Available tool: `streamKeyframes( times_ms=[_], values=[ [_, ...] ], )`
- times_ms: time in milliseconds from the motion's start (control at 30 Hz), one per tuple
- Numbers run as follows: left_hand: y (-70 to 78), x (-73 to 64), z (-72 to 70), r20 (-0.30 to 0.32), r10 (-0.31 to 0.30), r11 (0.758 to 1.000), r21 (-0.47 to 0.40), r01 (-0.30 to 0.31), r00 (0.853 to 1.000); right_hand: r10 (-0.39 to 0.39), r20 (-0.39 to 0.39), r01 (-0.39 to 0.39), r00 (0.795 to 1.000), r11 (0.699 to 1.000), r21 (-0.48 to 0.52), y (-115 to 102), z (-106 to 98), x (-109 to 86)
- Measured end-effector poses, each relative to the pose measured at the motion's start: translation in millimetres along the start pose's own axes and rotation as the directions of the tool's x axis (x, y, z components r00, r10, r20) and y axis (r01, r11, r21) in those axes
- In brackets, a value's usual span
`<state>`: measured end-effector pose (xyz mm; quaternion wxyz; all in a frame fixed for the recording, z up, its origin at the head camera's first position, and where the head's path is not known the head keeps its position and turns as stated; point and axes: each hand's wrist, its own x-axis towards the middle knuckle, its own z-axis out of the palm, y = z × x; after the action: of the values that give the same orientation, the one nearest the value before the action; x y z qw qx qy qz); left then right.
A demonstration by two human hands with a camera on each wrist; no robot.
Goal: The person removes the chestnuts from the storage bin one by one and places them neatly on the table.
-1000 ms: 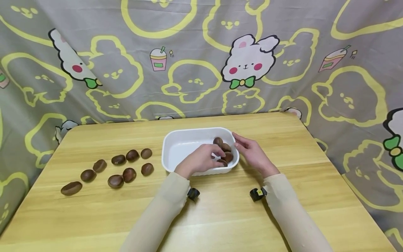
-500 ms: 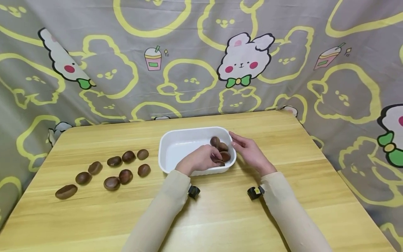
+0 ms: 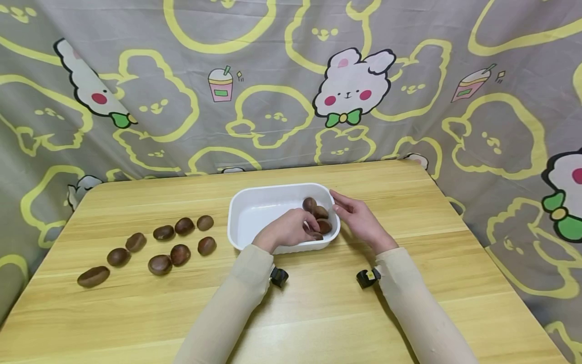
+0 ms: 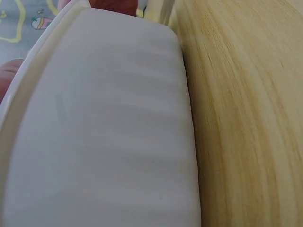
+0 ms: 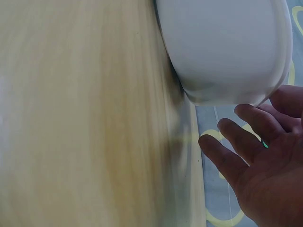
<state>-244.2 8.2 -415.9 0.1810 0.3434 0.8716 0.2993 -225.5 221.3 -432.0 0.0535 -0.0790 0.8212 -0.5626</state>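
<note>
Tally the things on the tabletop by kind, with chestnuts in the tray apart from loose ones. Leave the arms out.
White tray: 1
Loose chestnuts: 9
Chestnuts in the tray: at least 4, as the left hand may hide more
Total: at least 14

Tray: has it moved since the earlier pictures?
No. In the head view, the tray shows no shift against the table; the whole picture slid slightly left.
</note>
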Motion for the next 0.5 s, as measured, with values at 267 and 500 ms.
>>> streamKeyframes(
  times_ms=[267,500],
  values=[
    [-1.2,-3.0,-2.9,-0.041,0.019,0.999,-0.025,-0.02,0.999,-0.008,0.002,0.008,1.0,1.0,-0.008,0,-1,-0.4],
    [-7.8,-16.2,-18.8,-0.118,0.029,0.995,-0.094,-0.04,0.993,0.006,0.002,-0.006,1.0,1.0,-0.006,0,0,-0.1]
  ],
)
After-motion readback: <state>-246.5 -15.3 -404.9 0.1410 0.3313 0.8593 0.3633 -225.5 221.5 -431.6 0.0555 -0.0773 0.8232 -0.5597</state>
